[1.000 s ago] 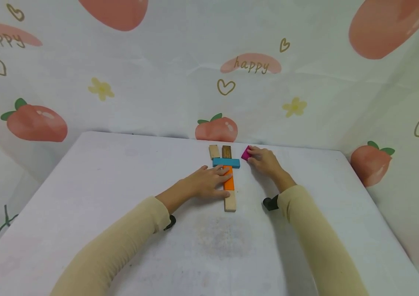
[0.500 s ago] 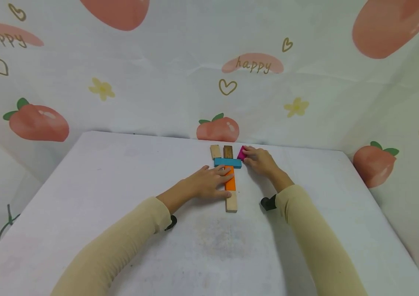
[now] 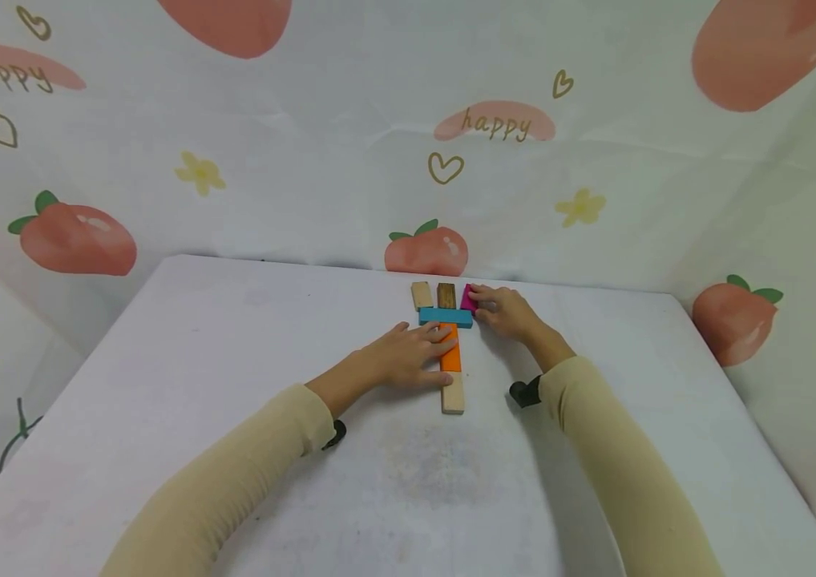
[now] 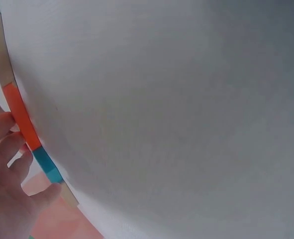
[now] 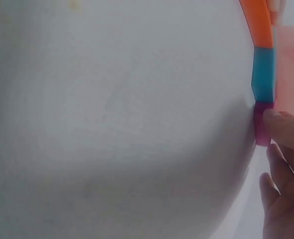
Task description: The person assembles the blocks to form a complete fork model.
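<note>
My left hand (image 3: 402, 357) lies with fingers spread over an orange block (image 3: 454, 359), the thumb on the plain wooden block (image 3: 453, 397) at its near end. Across the orange block's far end runs a blue block (image 3: 446, 318). Beyond it stand a pale wooden block (image 3: 422, 295) and a dark brown block (image 3: 446, 296), side by side with a small gap. My right hand (image 3: 511, 312) pinches a magenta block (image 3: 467, 299) at the blue block's right end. In the right wrist view, the magenta block (image 5: 261, 124) sits right against the blue block (image 5: 264, 74).
The blocks are near the back edge of a white table (image 3: 307, 497). Behind it hangs a printed cloth (image 3: 321, 160) with fruit, hearts and flowers. Dark wrist devices (image 3: 525, 393) show below the sleeves. A green cord (image 3: 18, 433) is at the far left.
My right hand has slid the magenta block to the left and straightened it, from beyond the blue block's right end to behind it. The left hand has stayed in place.
</note>
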A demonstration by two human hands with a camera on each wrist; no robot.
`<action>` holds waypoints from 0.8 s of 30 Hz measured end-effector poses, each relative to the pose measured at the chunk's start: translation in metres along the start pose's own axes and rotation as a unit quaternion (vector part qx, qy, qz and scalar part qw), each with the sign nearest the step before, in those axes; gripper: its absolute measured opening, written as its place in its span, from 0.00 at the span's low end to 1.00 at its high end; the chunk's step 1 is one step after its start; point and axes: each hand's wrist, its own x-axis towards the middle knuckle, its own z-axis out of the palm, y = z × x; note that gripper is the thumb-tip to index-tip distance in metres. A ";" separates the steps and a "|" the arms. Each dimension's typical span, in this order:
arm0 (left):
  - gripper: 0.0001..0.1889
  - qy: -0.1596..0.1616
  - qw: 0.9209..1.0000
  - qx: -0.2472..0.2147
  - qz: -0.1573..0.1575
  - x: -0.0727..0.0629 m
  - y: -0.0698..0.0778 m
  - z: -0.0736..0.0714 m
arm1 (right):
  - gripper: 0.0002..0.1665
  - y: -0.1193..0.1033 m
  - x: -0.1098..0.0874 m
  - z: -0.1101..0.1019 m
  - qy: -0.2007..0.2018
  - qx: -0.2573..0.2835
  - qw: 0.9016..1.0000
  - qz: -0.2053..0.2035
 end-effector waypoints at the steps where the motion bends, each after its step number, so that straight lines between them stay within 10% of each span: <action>1: 0.37 0.000 1.000 0.001 0.000 0.000 0.000 0.000 | 0.28 -0.001 0.000 0.000 0.000 -0.002 1.000 0.000; 24: 0.37 -0.006 1.000 -0.006 -0.006 0.001 0.000 0.000 | 0.30 -0.002 0.000 -0.001 -0.004 0.006 1.000 -0.001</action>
